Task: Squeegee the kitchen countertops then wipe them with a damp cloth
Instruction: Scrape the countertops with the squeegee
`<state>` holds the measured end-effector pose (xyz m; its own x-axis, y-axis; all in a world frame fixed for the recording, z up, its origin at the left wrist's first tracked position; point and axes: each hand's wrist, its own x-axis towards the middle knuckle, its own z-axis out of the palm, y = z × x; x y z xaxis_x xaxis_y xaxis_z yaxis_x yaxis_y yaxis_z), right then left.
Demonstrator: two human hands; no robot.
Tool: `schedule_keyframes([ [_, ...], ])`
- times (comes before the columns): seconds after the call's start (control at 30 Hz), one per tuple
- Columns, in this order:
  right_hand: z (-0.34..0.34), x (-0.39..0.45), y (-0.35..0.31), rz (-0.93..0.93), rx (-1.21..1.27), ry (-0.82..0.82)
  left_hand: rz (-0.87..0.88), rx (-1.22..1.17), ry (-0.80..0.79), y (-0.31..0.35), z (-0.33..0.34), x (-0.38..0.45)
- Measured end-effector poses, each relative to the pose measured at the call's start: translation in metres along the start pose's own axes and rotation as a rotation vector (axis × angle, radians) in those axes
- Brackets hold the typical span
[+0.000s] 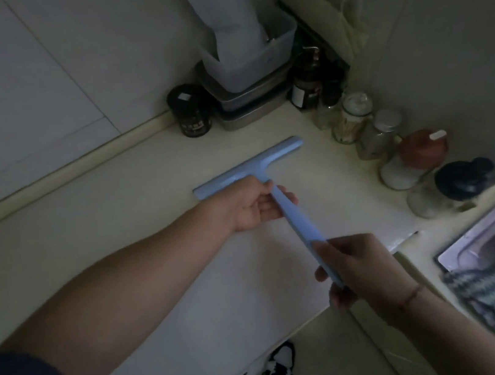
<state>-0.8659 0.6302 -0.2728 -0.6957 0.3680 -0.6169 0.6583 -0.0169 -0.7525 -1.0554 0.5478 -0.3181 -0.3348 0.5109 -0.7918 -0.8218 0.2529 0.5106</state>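
Pale blue T-shaped squeegee, blade down on cream countertop.

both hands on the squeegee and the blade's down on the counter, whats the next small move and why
Probably draw the squeegee straight back toward the counter's front edge. Its blade lies across the countertop, with open surface between it and the near edge. The left hand holds the handle near the blade and the right hand grips its end, so both are placed for a pull.
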Motion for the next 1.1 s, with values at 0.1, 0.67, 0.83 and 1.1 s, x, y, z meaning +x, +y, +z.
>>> schedule_keyframes([
  [0.1,-0.02,-0.045,0.033,-0.012,-0.195,0.02,-0.09,-0.008,-0.067,-0.046,0.024,-0.013],
  [0.67,-0.07,0.022,-0.01,-0.127,0.023,0.1,0.183,-0.143,0.026,0.024,0.071,0.015],
  [0.83,-0.053,0.059,-0.033,-0.085,0.071,0.091,0.237,-0.182,0.069,0.046,0.058,0.033],
  [1.1,-0.056,0.042,0.01,-0.007,-0.062,0.063,0.146,-0.063,0.122,0.009,0.062,0.04],
])
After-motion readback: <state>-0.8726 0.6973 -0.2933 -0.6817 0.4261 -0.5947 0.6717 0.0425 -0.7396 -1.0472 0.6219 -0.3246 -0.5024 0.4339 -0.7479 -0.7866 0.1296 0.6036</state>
